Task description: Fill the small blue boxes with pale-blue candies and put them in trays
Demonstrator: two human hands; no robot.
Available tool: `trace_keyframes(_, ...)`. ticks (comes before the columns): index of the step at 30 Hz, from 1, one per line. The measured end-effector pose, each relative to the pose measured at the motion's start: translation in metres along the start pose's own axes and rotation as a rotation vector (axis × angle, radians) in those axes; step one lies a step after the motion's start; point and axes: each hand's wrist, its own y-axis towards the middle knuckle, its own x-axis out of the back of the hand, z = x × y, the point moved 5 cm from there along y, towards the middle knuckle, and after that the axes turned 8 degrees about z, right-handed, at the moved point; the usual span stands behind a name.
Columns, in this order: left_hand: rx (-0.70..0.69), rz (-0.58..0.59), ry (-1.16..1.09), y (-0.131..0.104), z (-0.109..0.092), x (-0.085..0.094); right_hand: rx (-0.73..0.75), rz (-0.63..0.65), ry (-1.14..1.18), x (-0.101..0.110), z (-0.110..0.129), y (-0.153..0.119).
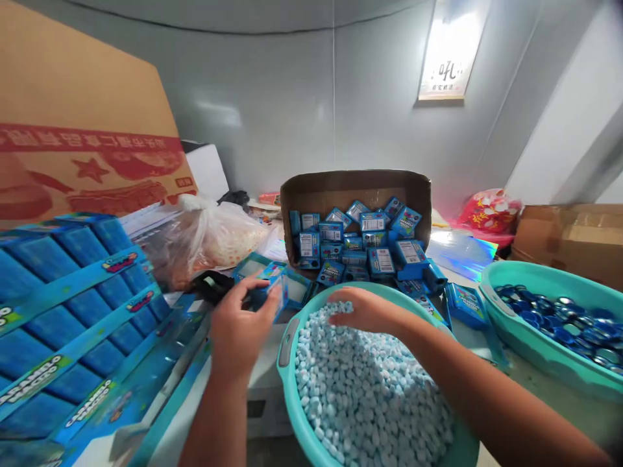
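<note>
My left hand (pixel 243 318) grips a small blue candy box (pixel 276 285) between thumb and fingers, left of the large turquoise basin (pixel 287 383). Pale blue candies (pixel 370 383) fill that basin. At its far side, my right hand (pixel 363 308) reaches in from the right, fingers curled round a handful of the candies. Beyond the basin, a brown carton (pixel 355 185) lies tipped toward me, holding many blue candy boxes (pixel 381 261). Some of these boxes spill out in front of it.
On the left stand display trays (pixel 78 363) packed with blue boxes, with a big cardboard box (pixel 87 130) behind. A clear plastic bag (pixel 219 233) sits at the back. At right, another turquoise basin (pixel 535 275) holds shiny blue pieces (pixel 559 321).
</note>
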Motion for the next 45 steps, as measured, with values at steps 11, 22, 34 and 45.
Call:
trace_keyframes(11,0.265,0.684,-0.252,-0.030,0.072,0.011,-0.003,0.389,-0.200,-0.021,0.017,-0.007)
trace_keyframes(22,0.207,-0.096,-0.377,-0.020,0.080,0.038,-0.046,0.240,-0.203,-0.006,0.021,-0.011)
trace_keyframes(34,0.164,-0.156,-0.239,-0.023,0.073,0.042,0.013,-0.134,-0.005,0.016,0.025,-0.012)
trace_keyframes(45,0.189,0.025,-0.589,-0.022,0.070,0.021,0.035,-0.227,0.107,0.008,0.042,0.005)
